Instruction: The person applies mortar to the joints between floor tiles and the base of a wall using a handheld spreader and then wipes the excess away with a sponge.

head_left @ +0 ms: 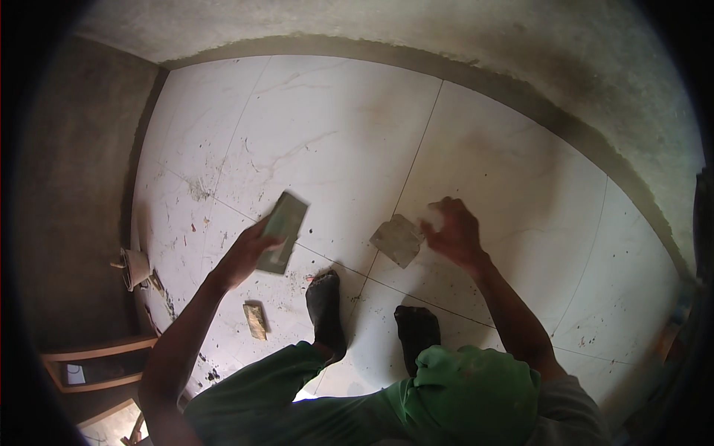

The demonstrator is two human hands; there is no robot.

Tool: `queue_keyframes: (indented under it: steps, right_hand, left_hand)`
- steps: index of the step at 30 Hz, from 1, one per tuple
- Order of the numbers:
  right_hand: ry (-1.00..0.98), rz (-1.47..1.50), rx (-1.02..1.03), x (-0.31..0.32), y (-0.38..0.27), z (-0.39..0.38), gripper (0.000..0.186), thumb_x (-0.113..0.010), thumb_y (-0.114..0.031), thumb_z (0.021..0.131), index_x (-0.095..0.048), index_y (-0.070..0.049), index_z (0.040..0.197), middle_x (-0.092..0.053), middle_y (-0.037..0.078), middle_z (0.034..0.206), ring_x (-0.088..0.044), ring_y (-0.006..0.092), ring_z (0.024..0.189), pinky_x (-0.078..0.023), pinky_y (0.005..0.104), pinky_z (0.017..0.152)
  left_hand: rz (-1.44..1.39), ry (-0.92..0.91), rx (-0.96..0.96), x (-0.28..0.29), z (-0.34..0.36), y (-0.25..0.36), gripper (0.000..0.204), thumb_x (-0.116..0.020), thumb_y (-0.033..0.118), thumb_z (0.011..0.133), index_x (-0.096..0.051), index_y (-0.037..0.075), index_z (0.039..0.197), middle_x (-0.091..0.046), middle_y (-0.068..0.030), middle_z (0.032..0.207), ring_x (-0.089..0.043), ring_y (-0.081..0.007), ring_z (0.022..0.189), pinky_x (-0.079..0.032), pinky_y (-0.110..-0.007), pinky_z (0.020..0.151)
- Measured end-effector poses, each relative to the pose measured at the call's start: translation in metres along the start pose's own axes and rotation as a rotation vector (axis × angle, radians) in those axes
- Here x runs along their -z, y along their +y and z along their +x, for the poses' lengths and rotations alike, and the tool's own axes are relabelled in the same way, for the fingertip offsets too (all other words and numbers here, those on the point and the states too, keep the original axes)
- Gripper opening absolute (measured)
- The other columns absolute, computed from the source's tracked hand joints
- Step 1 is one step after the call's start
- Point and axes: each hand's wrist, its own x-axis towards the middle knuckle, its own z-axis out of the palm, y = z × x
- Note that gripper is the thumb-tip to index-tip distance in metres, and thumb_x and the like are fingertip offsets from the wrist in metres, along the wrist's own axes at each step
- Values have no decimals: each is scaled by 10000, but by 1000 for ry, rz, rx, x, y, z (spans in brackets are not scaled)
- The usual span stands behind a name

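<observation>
My left hand (249, 255) is closed on a grey-green rectangular float (283, 232), held tilted over the floor, the thumb lying across it. Right of centre, a flat grey plate with clipped corners (397, 240), its kind unclear, appears to rest on the tiles. Beside the plate's right edge is my right hand (455, 232), slightly blurred. Its thumb and fingers are curved apart, and nothing shows between them.
Large white marbled tiles (320, 134) carry scattered crumbs and smears. A worn tan block (255, 320) lies near my left foot (324, 308). By the left wall stand a small bucket (135, 269) and a wooden frame (97, 351). A bare cement wall (401, 24) bounds the far side.
</observation>
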Motion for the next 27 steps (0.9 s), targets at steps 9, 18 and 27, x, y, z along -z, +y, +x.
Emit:
queue_keyframes:
  steps: [9, 18, 27]
  right_hand:
    - [-237, 1333, -458, 29, -41, -15, 519, -721, -401, 998, -678, 20, 1299, -736, 80, 1075, -679, 133, 960, -565, 319, 794]
    - [149, 566, -273, 2, -34, -3, 313, -771, -169, 943, -711, -11, 1206, -723, 60, 1004, -671, 157, 800, -550, 345, 680]
    - [74, 460, 343, -10, -109, 2, 215, -778, -102, 895, -766, -12, 1089, -727, 147, 1083, -715, 284, 842, -587, 358, 745]
  left_hand:
    - [-643, -289, -214, -171, 133, 35, 535, -607, 338, 1001, -607, 10, 1423, -688, -144, 1219, -692, -235, 1095, -558, -398, 984]
    - [-356, 398, -388, -213, 111, 16, 516, -708, 317, 1030, -592, -34, 1390, -688, -163, 1260, -681, -234, 1142, -569, -362, 947]
    - [-1324, 93, -507, -171, 99, -48, 390, -509, 350, 1119, -594, 54, 1359, -702, -110, 1228, -700, -239, 1106, -573, -414, 971]
